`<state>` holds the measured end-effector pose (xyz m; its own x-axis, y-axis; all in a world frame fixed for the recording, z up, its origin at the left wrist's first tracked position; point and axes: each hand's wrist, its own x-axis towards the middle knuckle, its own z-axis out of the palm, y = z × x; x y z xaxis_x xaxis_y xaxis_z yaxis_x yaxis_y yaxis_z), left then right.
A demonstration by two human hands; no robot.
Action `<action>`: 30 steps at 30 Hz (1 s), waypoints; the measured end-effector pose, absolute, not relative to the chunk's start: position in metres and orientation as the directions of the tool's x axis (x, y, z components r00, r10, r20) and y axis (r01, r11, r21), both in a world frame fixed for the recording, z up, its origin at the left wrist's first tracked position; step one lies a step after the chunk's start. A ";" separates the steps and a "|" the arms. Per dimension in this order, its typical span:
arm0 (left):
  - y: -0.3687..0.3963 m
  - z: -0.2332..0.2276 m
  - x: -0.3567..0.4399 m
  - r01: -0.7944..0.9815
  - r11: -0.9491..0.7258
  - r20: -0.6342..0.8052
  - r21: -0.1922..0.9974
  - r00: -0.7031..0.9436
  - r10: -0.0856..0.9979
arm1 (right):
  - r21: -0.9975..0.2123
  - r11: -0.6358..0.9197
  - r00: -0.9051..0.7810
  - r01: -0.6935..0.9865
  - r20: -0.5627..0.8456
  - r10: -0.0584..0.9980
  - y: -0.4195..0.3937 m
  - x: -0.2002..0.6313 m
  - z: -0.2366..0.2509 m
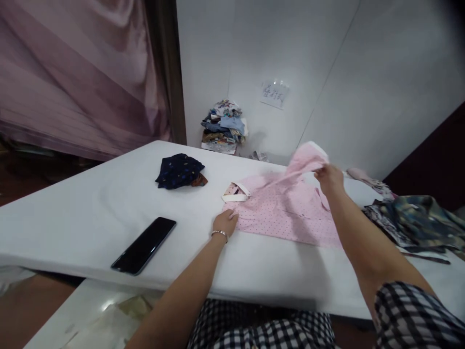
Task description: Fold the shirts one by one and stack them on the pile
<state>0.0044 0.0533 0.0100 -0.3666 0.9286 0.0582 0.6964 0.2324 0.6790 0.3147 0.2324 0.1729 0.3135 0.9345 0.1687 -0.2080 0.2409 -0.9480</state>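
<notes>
A pink dotted shirt [276, 218] with a white collar [236, 197] lies spread on the white-covered table, its collar toward the left. My left hand [225, 223], with a bracelet on the wrist, is closed on the shirt's edge just below the collar. Higher up and to the right, my right hand [330, 178] grips a raised part of the same shirt. That lifted cloth hangs above the table and ends in a pale edge, slightly blurred. The fingertips of my right hand are partly hidden by the fabric.
A black phone [144, 246] lies at the table's [90, 208] front left. Behind it rests a folded dark-blue patterned garment [179, 171]. Camouflage clothing [428, 220] is heaped at the right. Beyond the far edge stands a clothes stack [223, 127], near a paper sign [274, 94] on the wall.
</notes>
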 end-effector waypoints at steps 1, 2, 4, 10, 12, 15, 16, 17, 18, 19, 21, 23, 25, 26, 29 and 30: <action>0.053 0.010 0.004 0.700 0.235 0.055 0.675 -0.365 0.929 | -0.905 0.194 0.351 -0.377 0.054 0.935 0.219 0.337 0.159; 0.053 0.011 0.005 0.704 0.238 0.053 0.669 -0.365 0.930 | -0.847 0.154 0.356 -0.508 -0.043 0.933 0.205 0.358 0.144; 0.053 0.012 0.005 0.714 0.241 0.056 0.657 -0.366 0.929 | -0.819 0.125 0.377 -0.559 -0.117 0.919 0.175 0.393 0.113; 0.055 0.012 0.005 0.736 0.250 0.076 0.630 -0.379 0.922 | -0.727 0.017 0.286 -0.686 -0.247 0.926 0.110 0.446 0.049; 0.057 0.013 0.004 0.735 0.264 0.080 0.625 -0.397 0.914 | -0.714 -0.063 0.218 -0.698 -0.295 0.930 0.098 0.453 0.042; 0.059 0.014 0.005 0.735 0.278 0.084 0.619 -0.414 0.906 | -0.701 -0.196 0.135 -0.686 -0.387 0.912 0.089 0.456 0.037; 0.060 0.014 0.005 0.737 0.277 0.091 0.617 -0.416 0.905 | -0.707 -0.218 0.128 -0.673 -0.402 0.907 0.089 0.456 0.036; 0.060 0.014 0.005 0.740 0.277 0.099 0.613 -0.419 0.902 | -0.721 -0.226 0.137 -0.655 -0.408 0.903 0.089 0.456 0.035; 0.060 0.015 0.004 0.742 0.278 0.104 0.610 -0.424 0.900 | -0.751 -0.212 0.173 -0.626 -0.399 0.901 0.091 0.456 0.036; 0.060 0.015 0.004 0.742 0.280 0.109 0.609 -0.428 0.897 | -0.789 -0.178 0.230 -0.588 -0.373 0.899 0.095 0.457 0.037; 0.061 0.016 0.004 0.741 0.288 0.116 0.606 -0.441 0.890 | -0.862 -0.088 0.361 -0.500 -0.300 0.883 0.105 0.461 0.044; 0.061 0.019 0.005 0.735 0.307 0.108 0.605 -0.457 0.883 | -0.907 0.018 0.461 -0.421 -0.197 0.865 0.117 0.469 0.056; 0.061 0.022 0.006 0.725 0.329 0.088 0.605 -0.472 0.877 | -0.914 0.100 0.489 -0.393 -0.115 0.865 0.127 0.478 0.066; 0.061 0.024 0.006 0.721 0.339 0.079 0.604 -0.477 0.875 | -0.913 0.107 0.486 -0.394 -0.108 0.867 0.129 0.483 0.070; 0.062 0.025 0.007 0.706 0.347 0.082 0.618 -0.496 0.864 | -0.897 0.013 0.462 -0.441 -0.215 0.860 0.128 0.493 0.065; 0.062 0.024 0.006 0.697 0.351 0.082 0.625 -0.506 0.859 | -0.889 -0.034 0.455 -0.456 -0.266 0.850 0.126 0.495 0.060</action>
